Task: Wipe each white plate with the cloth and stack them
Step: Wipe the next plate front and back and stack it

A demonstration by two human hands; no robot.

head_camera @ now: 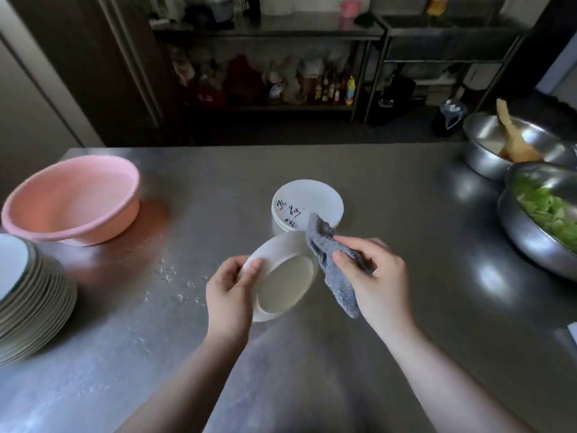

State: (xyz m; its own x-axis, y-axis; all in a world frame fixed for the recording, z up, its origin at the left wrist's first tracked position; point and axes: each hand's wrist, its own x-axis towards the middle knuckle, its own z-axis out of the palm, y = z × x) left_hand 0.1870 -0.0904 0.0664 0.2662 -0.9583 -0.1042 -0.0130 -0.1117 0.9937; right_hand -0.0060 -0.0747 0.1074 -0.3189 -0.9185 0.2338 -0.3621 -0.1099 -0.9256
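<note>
My left hand point(229, 295) grips a small white plate point(282, 281) by its left rim, tilted so its underside faces me, above the steel table. My right hand point(377, 276) holds a grey cloth point(331, 264) against the plate's right edge, and the cloth hangs down past the hand. Just behind them a short stack of white plates point(309, 203) with dark painted characters rests on the table. A tall stack of white plates point(29, 295) stands at the left edge of the view.
A pink plastic basin point(73, 200) sits at the left back of the steel table point(406, 245). At the right stand a steel bowl of green leaves point(540, 214) and another steel bowl with a wooden spoon point(487, 145). Water drops point(168, 276) lie left of the hands.
</note>
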